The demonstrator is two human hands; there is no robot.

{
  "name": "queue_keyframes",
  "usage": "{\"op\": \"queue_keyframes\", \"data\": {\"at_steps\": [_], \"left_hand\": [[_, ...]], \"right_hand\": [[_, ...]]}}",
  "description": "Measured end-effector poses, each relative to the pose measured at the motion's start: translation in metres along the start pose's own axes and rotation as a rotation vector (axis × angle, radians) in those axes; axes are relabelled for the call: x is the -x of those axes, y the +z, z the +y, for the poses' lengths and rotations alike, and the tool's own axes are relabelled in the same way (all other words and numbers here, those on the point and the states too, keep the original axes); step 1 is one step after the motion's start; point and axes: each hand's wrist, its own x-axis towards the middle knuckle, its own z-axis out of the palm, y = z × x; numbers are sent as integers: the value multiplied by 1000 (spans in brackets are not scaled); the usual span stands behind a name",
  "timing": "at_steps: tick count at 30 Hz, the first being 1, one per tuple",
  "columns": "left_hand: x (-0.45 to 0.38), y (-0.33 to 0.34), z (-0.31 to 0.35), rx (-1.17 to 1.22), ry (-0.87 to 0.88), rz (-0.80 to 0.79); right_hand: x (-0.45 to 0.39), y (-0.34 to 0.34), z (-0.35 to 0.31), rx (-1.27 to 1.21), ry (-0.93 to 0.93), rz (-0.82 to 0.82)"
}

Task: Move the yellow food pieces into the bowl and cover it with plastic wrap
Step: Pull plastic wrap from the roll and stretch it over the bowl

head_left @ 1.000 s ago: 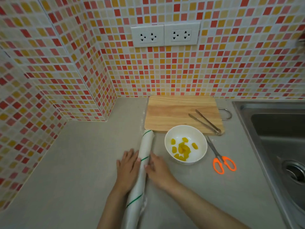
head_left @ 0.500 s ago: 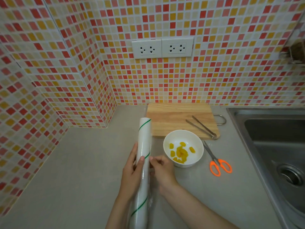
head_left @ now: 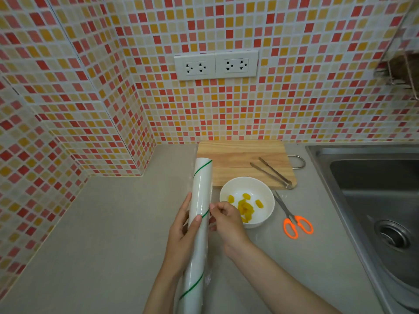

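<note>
No legible writing; the roll (head_left: pixel 199 200) bears only green stripes. Left hand (head_left: pixel 183 232) grips it; right hand (head_left: pixel 226 220) pinches its edge, beside the bowl (head_left: pixel 260 189) of yellow pieces (head_left: pixel 246 207)

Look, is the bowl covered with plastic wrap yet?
No, the bowl is open on top, and the wrap is on the roll in the left hand.

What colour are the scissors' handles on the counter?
Bright orange; the scissors lie right of the bowl, seen clearly in the head view.

bright, even light; warped edges
</note>
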Motion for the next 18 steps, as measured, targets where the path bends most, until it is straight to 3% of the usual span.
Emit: {"op": "queue_keyframes", "data": {"at_steps": [10, 14, 18], "left_hand": [[-7, 16, 12, 301, -190, 181], [-9, 21, 26, 339, -230, 85], [-9, 23, 38, 326, -228, -101]], "right_hand": [[5, -6, -25, -57, -67, -24], [2, -12, -42, -395, 131, -124], [-2, -20, -56, -403, 148, -137]]}}
